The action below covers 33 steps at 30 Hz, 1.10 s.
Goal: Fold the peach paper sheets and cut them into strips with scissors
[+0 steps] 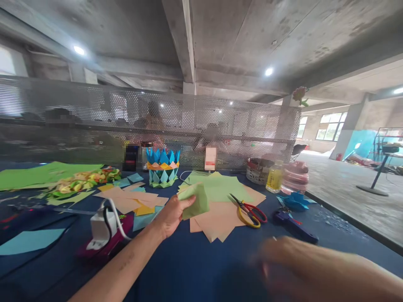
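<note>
My left hand (171, 216) reaches out over the dark blue table (195, 268) and pinches a folded light green paper (195, 201) by its left edge, holding it just above a spread pile of green and peach paper sheets (220, 205). My right hand (283, 264) is low at the front right, close to the camera and smeared by motion; its fingers cannot be made out. Scissors with red and yellow handles (250, 212) lie on the pile to the right of the held paper.
A blue, orange and teal origami basket (163, 167) stands at the back. More paper sheets (132, 199) lie left, with a white and magenta tool (105, 233). A yellow bottle (275, 176), a pink container (295, 176), a blue tool (294, 224) and a mesh screen (141, 121) are also there.
</note>
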### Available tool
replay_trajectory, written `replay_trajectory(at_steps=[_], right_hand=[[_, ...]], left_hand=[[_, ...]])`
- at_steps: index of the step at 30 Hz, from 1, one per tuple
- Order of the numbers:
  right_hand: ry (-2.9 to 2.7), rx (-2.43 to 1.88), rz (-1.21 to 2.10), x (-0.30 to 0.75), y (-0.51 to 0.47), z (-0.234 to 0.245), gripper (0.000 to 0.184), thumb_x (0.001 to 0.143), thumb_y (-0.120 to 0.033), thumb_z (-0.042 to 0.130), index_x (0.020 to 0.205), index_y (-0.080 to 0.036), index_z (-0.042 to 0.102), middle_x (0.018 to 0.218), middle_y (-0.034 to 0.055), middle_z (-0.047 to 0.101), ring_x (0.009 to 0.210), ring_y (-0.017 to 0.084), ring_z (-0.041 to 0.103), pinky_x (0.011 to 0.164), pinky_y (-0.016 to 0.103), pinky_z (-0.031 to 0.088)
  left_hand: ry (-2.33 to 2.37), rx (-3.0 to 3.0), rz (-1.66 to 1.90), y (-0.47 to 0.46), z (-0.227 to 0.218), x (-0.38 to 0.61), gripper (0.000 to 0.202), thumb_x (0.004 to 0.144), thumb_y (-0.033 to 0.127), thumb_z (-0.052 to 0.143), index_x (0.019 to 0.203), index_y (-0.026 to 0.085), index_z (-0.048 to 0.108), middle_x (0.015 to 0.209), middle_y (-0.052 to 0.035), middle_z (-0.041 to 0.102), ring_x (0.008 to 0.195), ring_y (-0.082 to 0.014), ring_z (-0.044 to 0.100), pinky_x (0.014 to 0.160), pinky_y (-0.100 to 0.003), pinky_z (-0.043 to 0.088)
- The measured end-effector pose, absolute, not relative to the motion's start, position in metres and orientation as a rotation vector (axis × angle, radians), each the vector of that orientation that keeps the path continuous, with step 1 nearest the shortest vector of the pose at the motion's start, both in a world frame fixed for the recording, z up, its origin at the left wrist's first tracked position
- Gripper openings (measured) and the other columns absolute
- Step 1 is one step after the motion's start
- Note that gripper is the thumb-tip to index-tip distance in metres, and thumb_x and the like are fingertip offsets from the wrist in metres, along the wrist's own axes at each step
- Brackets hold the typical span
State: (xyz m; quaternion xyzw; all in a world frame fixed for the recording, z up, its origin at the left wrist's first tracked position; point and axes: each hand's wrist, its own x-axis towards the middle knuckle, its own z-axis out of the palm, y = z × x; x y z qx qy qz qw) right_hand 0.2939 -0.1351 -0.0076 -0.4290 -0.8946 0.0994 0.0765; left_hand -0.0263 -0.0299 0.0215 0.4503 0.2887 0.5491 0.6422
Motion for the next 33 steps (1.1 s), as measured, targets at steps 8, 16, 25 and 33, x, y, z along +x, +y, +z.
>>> replay_trajectory(at_steps=[8, 16, 25, 33], right_hand=[[-2.871, -1.217, 0.246, 0.187, -0.004, 0.068, 0.044, 0.069, -0.017, 0.070, 0.113, -0.018, 0.063, 0.112, 0.0096, 0.062, 0.110, 0.025, 0.053, 0.092, 0.035, 0.041], [-2.750, -1.333, 0.310, 0.188, 0.021, 0.056, 0.036, 0.053, -0.027, 0.080, 0.087, -0.020, 0.069, 0.082, 0.0035, 0.066, 0.076, 0.022, 0.060, 0.063, 0.027, 0.041], [-2.155, -1.404, 0.286, 0.205, -0.005, 0.041, 0.017, 0.082, -0.032, 0.051, 0.084, -0.017, 0.059, 0.072, 0.0030, 0.064, 0.068, 0.017, 0.058, 0.056, 0.025, 0.037], [-1.943, -1.114, 0.572, 0.198, -0.019, 0.018, 0.029, 0.083, -0.034, 0.051, 0.109, -0.021, 0.054, 0.079, 0.0016, 0.064, 0.072, 0.017, 0.061, 0.061, 0.026, 0.045]], left_hand=[[0.696, 1.004, 1.313, -0.022, 0.020, -0.030, 0.063, 0.061, 0.028, 0.080, 0.120, 0.017, 0.060, 0.100, -0.0099, 0.072, 0.090, -0.0257, 0.068, 0.077, -0.033, 0.053], [0.686, 1.087, 1.282, -0.020, 0.019, -0.029, 0.059, 0.061, 0.027, 0.081, 0.116, 0.015, 0.062, 0.098, -0.0093, 0.073, 0.089, -0.0239, 0.068, 0.078, -0.032, 0.052], [0.721, 1.166, 1.191, -0.025, 0.021, -0.026, 0.048, 0.058, 0.028, 0.082, 0.102, 0.013, 0.069, 0.091, -0.0095, 0.074, 0.080, -0.0222, 0.069, 0.075, -0.031, 0.052], [0.809, 1.232, 1.079, -0.029, 0.014, -0.019, 0.040, 0.057, 0.033, 0.082, 0.089, 0.012, 0.070, 0.081, -0.0090, 0.073, 0.075, -0.0224, 0.067, 0.071, -0.032, 0.050]])
